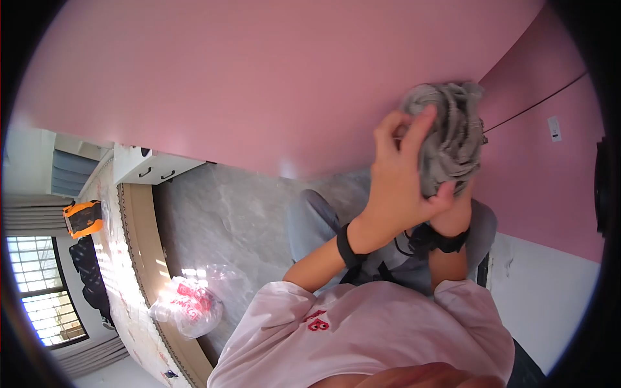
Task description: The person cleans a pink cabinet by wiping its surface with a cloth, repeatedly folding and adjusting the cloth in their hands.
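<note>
A bunched grey cloth point(451, 139) with many creases is between my two hands, close to the pink panel point(259, 84). My left hand point(402, 174) grips it from the left, with bent fingers on its upper side and the thumb low near its bottom edge. My right hand point(456, 210) is under the cloth's lower end, partly covered by it and by my left hand. The right fingers are mostly hidden behind the cloth. Both wrists wear black bands.
At right, another pink panel point(540, 168) bears a small white label point(554, 129). A clear plastic bag with red print point(191, 305) lies on the grey floor point(213, 226) beside the bed point(123, 284). A white drawer cabinet point(155, 169) and an orange-black bag point(84, 218) are at left.
</note>
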Demonstrator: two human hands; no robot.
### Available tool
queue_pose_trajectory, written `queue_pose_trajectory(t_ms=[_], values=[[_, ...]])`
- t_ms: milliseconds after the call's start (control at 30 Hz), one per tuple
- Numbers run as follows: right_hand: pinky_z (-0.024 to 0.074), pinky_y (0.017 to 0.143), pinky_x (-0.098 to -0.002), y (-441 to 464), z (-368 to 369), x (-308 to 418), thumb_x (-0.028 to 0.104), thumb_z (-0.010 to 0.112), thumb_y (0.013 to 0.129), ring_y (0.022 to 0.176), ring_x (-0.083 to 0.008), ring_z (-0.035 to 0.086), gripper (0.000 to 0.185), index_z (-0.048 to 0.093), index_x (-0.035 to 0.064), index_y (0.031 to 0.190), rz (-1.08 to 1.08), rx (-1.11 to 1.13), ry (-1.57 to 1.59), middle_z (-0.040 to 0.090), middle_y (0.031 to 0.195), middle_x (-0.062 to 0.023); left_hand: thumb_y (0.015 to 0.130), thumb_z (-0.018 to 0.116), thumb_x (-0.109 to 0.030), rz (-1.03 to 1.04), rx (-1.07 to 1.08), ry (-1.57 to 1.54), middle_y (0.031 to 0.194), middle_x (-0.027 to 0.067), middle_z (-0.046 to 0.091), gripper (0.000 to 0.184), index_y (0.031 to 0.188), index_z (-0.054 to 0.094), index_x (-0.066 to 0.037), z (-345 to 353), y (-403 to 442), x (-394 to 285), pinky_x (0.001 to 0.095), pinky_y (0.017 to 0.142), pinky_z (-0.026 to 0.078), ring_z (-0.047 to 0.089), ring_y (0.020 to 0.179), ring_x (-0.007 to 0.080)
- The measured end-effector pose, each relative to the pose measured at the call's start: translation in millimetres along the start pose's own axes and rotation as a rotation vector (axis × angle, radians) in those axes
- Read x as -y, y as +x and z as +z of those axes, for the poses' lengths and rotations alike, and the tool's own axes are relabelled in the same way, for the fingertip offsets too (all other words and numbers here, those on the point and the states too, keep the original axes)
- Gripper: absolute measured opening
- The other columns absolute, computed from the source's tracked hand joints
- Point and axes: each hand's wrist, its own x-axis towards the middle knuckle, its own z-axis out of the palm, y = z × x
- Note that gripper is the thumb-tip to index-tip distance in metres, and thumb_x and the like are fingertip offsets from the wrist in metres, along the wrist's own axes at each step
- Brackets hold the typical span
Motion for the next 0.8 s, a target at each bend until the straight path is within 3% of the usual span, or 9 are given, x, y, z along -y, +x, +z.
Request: queue_pose_trajectory(t_ms=[100, 267, 333, 433, 533, 667, 700, 733, 800], values=[[0.0365, 0.119, -0.0416, 10.2, 23.1, -8.1, 0.034, 0.072, 0.096, 0.142, -0.0245, 0.045, 0.088, 0.025, -0.0017, 0.161, -0.253, 0.253, -0.232, 0.041, 0.156, -0.0136, 0.076, 0.078, -0.04, 0.032, -0.108, 0.095, 0.134, 0.0248, 0.043, 0.095, 0.153, 0.041, 0.003, -25.4, -19.1, 11.1, 0.051, 0.106, 0.041, 0.045, 0.124, 0.0392], [0.0389, 0.117, -0.04, 10.0, 82.6, -19.5, 0.038, 0.066, 0.1, 0.138, -0.024, 0.049, 0.08, 0.03, -0.0026, 0.159, -0.26, 0.324, -0.16, 0.048, 0.15, -0.0135, 0.081, 0.073, -0.051, 0.071, -0.276, 0.259, 0.131, 0.0252, 0.044, 0.096, 0.151, 0.04, 0.005, -72.0, -38.9, 11.4, 0.0501, 0.107, 0.038, 0.044, 0.123, 0.037], [0.0435, 0.113, -0.0381, 12.8, 103.1, -33.6, 0.034, 0.057, 0.107, 0.136, -0.0218, 0.052, 0.064, 0.036, -0.0019, 0.156, 0.055, 0.427, 0.357, 0.052, 0.147, -0.0124, 0.08, 0.073, -0.052, 0.064, -0.307, 0.379, 0.133, 0.0249, 0.042, 0.098, 0.152, 0.037, 0.005, -92.0, -48.1, 5.2, 0.0502, 0.107, 0.037, 0.043, 0.124, 0.0358], [0.0462, 0.111, -0.0365, 12.1, 134.7, -25.8, 0.029, 0.048, 0.111, 0.134, -0.0206, 0.054, 0.052, 0.041, 0.0001, 0.154, 0.213, 0.636, 0.568, 0.052, 0.148, -0.0114, 0.081, 0.074, -0.053, 0.099, -0.449, 0.412, 0.142, 0.0245, 0.034, 0.103, 0.155, 0.029, 0.004, -108.1, -62.4, 8.6, 0.0502, 0.111, 0.035, 0.04, 0.13, 0.035], [0.0458, 0.113, -0.0357, 4.6, 156.6, -43.6, 0.027, 0.048, 0.111, 0.133, -0.0205, 0.055, 0.048, 0.045, 0.0025, 0.152, 0.38, 0.603, 0.488, 0.054, 0.147, -0.0116, 0.082, 0.075, -0.053, 0.035, -0.555, 0.537, 0.144, 0.0255, 0.032, 0.104, 0.155, 0.028, 0.004, -119.9, -76.0, 10.8, 0.0505, 0.112, 0.034, 0.039, 0.133, 0.0363], [0.0437, 0.116, -0.0352, 10.0, 175.3, -53.5, 0.025, 0.046, 0.111, 0.134, -0.0218, 0.055, 0.049, 0.044, 0.0017, 0.154, 0.461, 0.753, 0.414, 0.055, 0.147, -0.0128, 0.082, 0.077, -0.047, -0.161, -0.489, 0.663, 0.148, 0.0235, 0.029, 0.105, 0.158, 0.025, 0.002, -138.2, -88.6, -10.4, 0.0511, 0.111, 0.036, 0.037, 0.137, 0.0356], [0.0436, 0.117, -0.0362, 15.0, 178.1, -41.2, 0.026, 0.047, 0.111, 0.135, -0.022, 0.055, 0.051, 0.042, -0.0012, 0.154, 0.472, 0.8, 0.333, 0.054, 0.149, -0.0127, 0.073, 0.083, -0.021, -0.093, -0.503, 0.482, 0.137, 0.0226, 0.035, 0.09, 0.152, 0.043, -0.004, -148.9, -86.2, -16.3, 0.0464, 0.098, 0.046, 0.051, 0.115, 0.0348], [0.0436, 0.117, -0.0362, 15.2, 173.5, -38.6, 0.026, 0.047, 0.111, 0.135, -0.022, 0.055, 0.051, 0.042, -0.0012, 0.154, 0.471, 0.79, 0.328, 0.054, 0.149, -0.0127, 0.073, 0.083, -0.021, -0.094, -0.498, 0.473, 0.137, 0.0226, 0.035, 0.09, 0.152, 0.043, -0.004, -165.2, -82.7, -31.3, 0.0464, 0.098, 0.046, 0.051, 0.115, 0.0348], [0.0433, 0.117, -0.0363, 10.6, 155.4, -33.0, 0.028, 0.045, 0.112, 0.136, -0.0225, 0.055, 0.052, 0.042, -0.0025, 0.154, 0.17, 0.923, 0.375, 0.054, 0.151, -0.0127, 0.078, 0.081, -0.014, -0.255, -0.083, 0.555, 0.13, 0.0193, 0.049, 0.072, 0.144, 0.054, -0.003, -201.1, -76.5, -74.1, 0.0402, 0.091, 0.05, 0.06, 0.1, 0.0303]])
